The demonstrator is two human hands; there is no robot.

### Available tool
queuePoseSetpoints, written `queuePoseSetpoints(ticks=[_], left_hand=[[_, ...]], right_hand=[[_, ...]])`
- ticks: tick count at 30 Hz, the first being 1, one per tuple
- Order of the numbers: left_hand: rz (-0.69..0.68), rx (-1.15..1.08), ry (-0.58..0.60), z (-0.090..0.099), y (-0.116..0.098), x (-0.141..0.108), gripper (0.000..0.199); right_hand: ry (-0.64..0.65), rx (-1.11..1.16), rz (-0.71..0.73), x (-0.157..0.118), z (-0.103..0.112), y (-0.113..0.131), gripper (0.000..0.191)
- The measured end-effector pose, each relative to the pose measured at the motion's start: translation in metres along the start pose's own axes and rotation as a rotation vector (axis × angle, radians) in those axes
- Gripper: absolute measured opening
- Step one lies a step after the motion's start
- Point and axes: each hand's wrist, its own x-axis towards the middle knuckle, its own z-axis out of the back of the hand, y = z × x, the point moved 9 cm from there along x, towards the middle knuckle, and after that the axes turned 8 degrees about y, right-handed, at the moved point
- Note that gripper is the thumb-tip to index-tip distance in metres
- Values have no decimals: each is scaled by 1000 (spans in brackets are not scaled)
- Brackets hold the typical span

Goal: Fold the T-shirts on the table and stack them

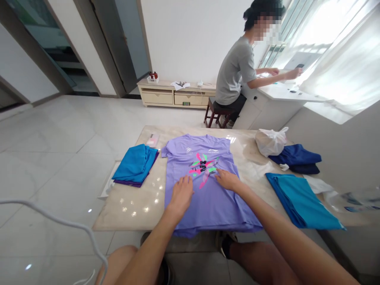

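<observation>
A purple T-shirt [204,209] with a bright pink, green and black print lies spread on the table [135,211], its neck at the far side and its hem hanging over the near edge. Its left sleeve sticks out, while the right side looks tucked under. My left hand [182,192] rests flat on the shirt's left part, fingers stretched forward. On the right of the print lies my right hand [228,180], fingers extended and touching the cloth. Neither hand grips anything.
Folded blue clothes [133,162] lie left, near a small pink packet [152,140]. To the right are folded teal cloth [308,202], dark blue cloth [299,156] and a white plastic bag [270,140]. Another person [237,71] sits at a white desk beyond. A white cable [59,217] crosses lower left.
</observation>
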Motion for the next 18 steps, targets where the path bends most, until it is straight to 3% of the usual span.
queuePoseSetpoints(ticks=[5,9,14,18], left_hand=[[-53,4,136,-9,-11,-18,39],[-151,-10,207,-20,-13,-20,42],[-268,-103,172,-21,-19,-13,43],[-187,-117,184,-32,-11,-6,55]], right_hand=[[186,46,67,-66,-40,12,73],[221,-14,5,-85,-61,15,77],[-22,-90,96,-67,-27,37,68],[-63,-118,152,-54,-15,45,66]])
